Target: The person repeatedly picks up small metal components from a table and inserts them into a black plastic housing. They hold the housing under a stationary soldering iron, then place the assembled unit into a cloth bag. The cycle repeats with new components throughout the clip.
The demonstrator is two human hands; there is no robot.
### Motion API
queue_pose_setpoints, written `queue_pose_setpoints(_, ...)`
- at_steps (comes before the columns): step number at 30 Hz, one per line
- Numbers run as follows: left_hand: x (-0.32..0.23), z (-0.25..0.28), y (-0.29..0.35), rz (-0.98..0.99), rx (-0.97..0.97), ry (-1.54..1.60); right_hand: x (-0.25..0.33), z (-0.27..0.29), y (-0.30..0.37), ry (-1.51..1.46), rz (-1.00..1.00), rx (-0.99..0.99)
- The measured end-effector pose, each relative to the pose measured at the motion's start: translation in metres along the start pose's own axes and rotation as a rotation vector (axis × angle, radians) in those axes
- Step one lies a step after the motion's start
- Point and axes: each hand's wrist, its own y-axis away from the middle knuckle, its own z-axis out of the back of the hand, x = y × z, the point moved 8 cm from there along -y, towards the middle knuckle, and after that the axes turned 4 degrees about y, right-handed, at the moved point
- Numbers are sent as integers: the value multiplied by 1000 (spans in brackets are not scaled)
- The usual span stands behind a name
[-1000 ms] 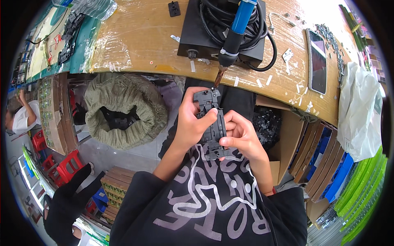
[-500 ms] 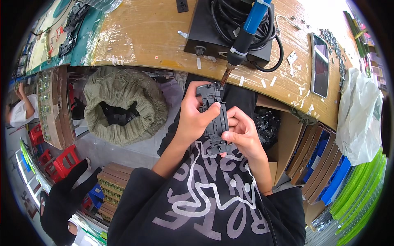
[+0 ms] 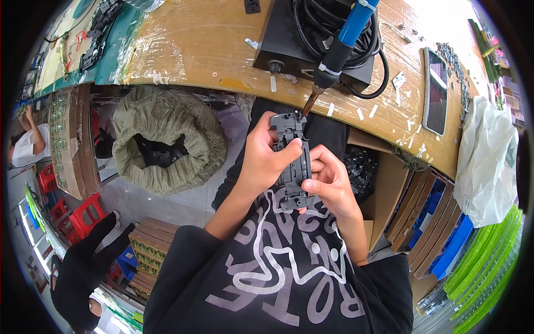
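Observation:
A long black moulded plastic part (image 3: 289,129) is held up in front of my shirt. My left hand (image 3: 264,161) grips its left side, thumb across its face. Lower down, my right hand (image 3: 332,189) pinches its right edge between thumb and curled fingers. A soldering iron (image 3: 334,55) with a blue handle and black collar slants down over the bench edge. Its brown metal tip ends at the top corner of the part; whether they touch I cannot tell.
Beneath the iron is a black box (image 3: 267,47) with coiled black cable. A phone (image 3: 435,92) and small metal pieces lie right on the bench (image 3: 189,55). A fabric sack (image 3: 167,103) of black parts stands left; a carton (image 3: 384,189) of black pieces stands right. Other people are left.
The view has shifted slightly, so the bench and iron sit a little further right in the picture. Both hands keep the same hold on the plastic part.

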Motion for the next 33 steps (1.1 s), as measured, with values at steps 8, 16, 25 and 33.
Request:
queue_pose_setpoints(8,-2,-2,2,-9,0,-7,1,1,2,1,11,8)
queue_pose_setpoints(16,-6,-5,2,-24,-21,-35,3,1,3,-13,28,7)
queue_pose_setpoints(25,-7,-5,1,-26,-20,-11,1,5,2,-5,43,3)
queue_pose_setpoints(33,-6,-4,-2,-36,-21,-17,2,3,1,-8,23,14)
